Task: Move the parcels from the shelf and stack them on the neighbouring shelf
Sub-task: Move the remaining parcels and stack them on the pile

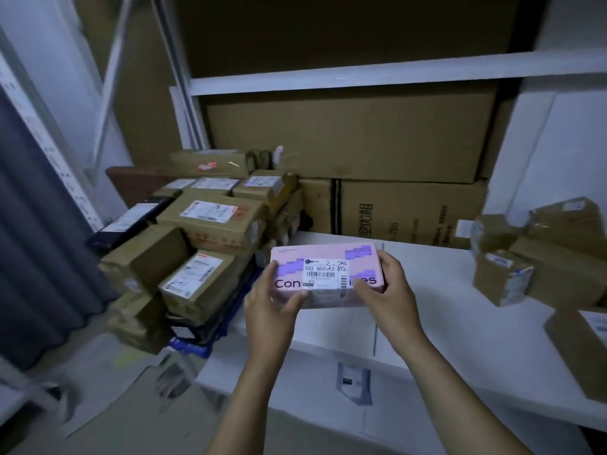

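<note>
Pink parcel [328,274] gripped at both ends: left hand [272,303], right hand [391,287], fingers apparently curled.

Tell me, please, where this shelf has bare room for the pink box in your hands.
The white shelf is bare around and right of the pink box, between the parcel stack on the left, the large cartons behind and the taped boxes on the right. Both ends are crowded.

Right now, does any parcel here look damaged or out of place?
Yes. The brown parcels on the right of the white shelf look crumpled and sit tilted. The pink box in the left hand and right hand looks intact.
</note>
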